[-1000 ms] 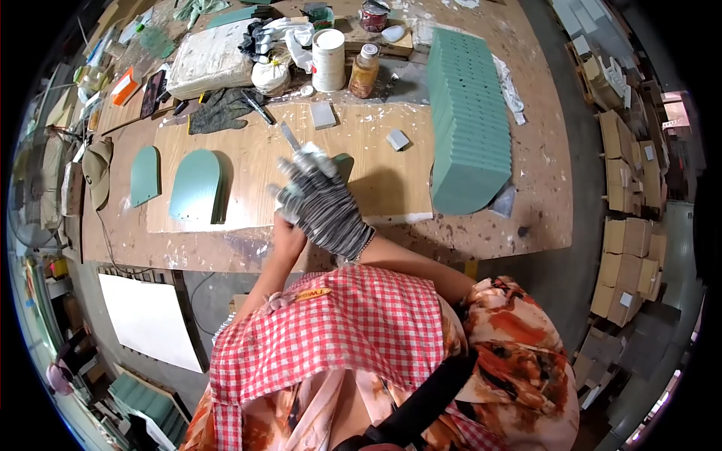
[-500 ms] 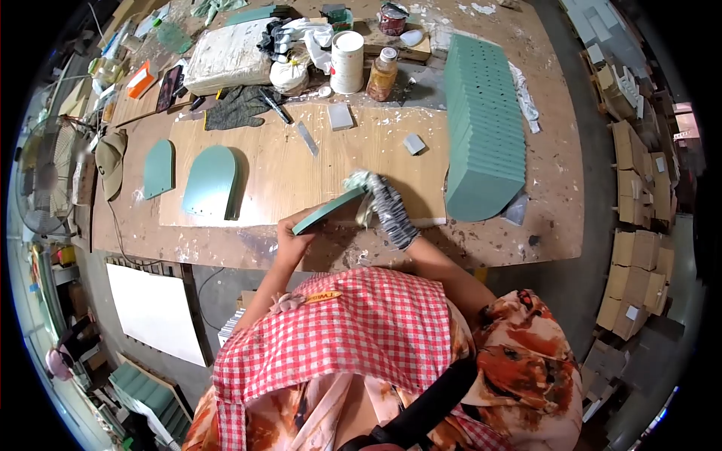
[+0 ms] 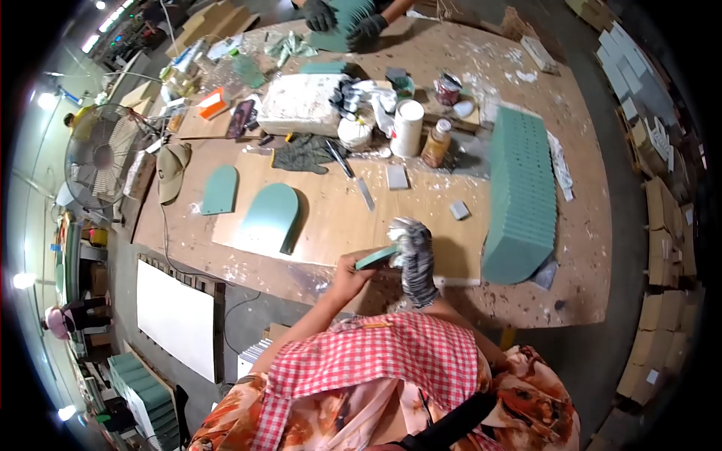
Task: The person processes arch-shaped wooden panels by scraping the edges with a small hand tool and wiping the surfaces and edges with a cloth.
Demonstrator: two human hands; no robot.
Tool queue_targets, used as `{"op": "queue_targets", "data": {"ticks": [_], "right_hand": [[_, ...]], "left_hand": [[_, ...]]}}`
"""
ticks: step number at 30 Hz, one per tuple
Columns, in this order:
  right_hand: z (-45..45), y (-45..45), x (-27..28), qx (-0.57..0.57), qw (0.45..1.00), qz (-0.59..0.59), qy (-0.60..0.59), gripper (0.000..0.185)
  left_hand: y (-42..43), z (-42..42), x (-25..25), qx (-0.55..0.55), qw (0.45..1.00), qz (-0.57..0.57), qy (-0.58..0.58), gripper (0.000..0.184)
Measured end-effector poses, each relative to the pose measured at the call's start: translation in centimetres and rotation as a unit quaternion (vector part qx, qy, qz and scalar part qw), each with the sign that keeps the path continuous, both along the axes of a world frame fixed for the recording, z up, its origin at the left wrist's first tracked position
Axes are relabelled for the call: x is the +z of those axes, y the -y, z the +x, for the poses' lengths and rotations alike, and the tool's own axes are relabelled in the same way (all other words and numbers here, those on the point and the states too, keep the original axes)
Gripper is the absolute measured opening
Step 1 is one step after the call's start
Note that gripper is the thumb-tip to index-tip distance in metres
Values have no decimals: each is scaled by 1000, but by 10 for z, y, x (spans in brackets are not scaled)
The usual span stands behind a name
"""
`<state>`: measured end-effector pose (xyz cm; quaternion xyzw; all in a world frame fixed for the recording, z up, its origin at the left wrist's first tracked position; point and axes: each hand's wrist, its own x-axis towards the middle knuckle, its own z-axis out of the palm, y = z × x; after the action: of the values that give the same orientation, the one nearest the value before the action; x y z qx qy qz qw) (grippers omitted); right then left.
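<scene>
My bare left hand [image 3: 350, 278] is closed round one end of a small green panel [image 3: 375, 258], held edge-on above the table's near side. On my right hand [image 3: 417, 263] is a grey-and-white striped knit glove. Its fingers are curled at the panel's far end, around a pale cloth [image 3: 395, 234] that is mostly hidden. Left of my hands, a green round-topped panel [image 3: 271, 216] lies propped above the wooden board, with a smaller green panel [image 3: 220, 189] beside it. A tall stack of green panels [image 3: 519, 203] stands to the right.
Beyond my hands lie a putty knife [image 3: 365, 194], two grey blocks [image 3: 397, 177], a dark glove [image 3: 304, 153], a white canister [image 3: 408, 128] and a bottle [image 3: 436, 144]. Across the table a co-worker's dark-gloved hands [image 3: 367, 31] touch green panels. A fan [image 3: 103, 155] stands at left.
The camera view has tilted up, bringing the co-worker's hands in. My right hand has turned more upright at the panel's end, and the panel now shows shorter. My left hand still holds it.
</scene>
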<state>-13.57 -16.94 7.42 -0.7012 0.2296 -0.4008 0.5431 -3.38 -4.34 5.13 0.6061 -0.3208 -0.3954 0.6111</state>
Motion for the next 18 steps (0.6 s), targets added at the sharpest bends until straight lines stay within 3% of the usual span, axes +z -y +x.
{"op": "queue_targets", "data": {"ticks": [1,3,4,5,7,8,9,11,13,14,15,17,18], "right_hand": [[-1,-1,-12,-9,974,224,37,30],[-7,13,-19,-11,951,308,18,33],[-12,19,-98,-76,992,97,-8,33],[-22,23,-77,-29,930,365,27,30],[-30,37,-74,-74,930,359,37,29],[-27,45,-63,-178,941,286,38,29],[-39,57,-48,-126,923,358,55,29],[-39,75,7,-37,912,367,178,30],[-31,80,15,-155,955,201,153,32],[-32,74,40,-110,988,72,79,32],[-32,78,20,-98,988,109,54,30],[-8,51,79,-9,996,84,4,26],[3,49,69,3,995,-90,-40,25]], "left_hand": [[1,1,-2,2,1000,-14,-21,35],[-2,6,5,23,997,31,-63,28],[-2,10,13,66,994,49,-78,25],[-1,12,22,108,987,68,-96,23],[11,19,53,140,968,5,-209,24],[12,25,59,118,959,-6,-257,24],[11,30,62,97,948,-18,-301,25],[11,29,68,96,938,-13,-332,25],[12,26,71,78,913,-5,-401,25],[11,25,71,54,901,-11,-431,25],[10,24,67,51,900,-10,-433,25],[9,21,53,33,866,-36,-498,29],[9,22,46,30,865,-34,-500,29]]}}
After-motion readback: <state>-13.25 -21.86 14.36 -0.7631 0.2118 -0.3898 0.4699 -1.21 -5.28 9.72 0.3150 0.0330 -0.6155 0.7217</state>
